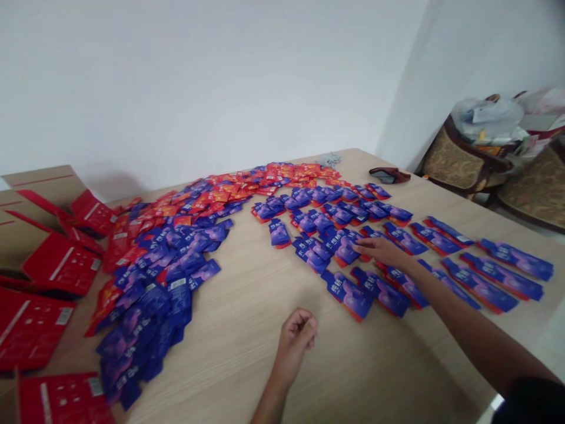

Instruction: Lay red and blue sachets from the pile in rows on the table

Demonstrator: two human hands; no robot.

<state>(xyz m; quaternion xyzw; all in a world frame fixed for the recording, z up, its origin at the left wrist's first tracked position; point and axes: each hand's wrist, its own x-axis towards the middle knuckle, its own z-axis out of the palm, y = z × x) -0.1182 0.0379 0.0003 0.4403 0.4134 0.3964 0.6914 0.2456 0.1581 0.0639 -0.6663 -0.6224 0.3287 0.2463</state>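
Note:
My right hand reaches over the rows of sachets, its fingertips pinching the edge of a purple sachet that lies among the others. The thumb is partly hidden. My left hand hovers above the bare wood in front, fingers curled in and nothing visible in them. Around my right hand are small stacks of purple sachets with red edges showing beneath, such as the near stack. A single small stack lies at the left end of these rows.
A long heap of loose purple sachets and red sachets curves along the table's left and back. Open red boxes stand at the left edge. A dark pouch-like item lies at the back right. Chairs with bags stand beyond.

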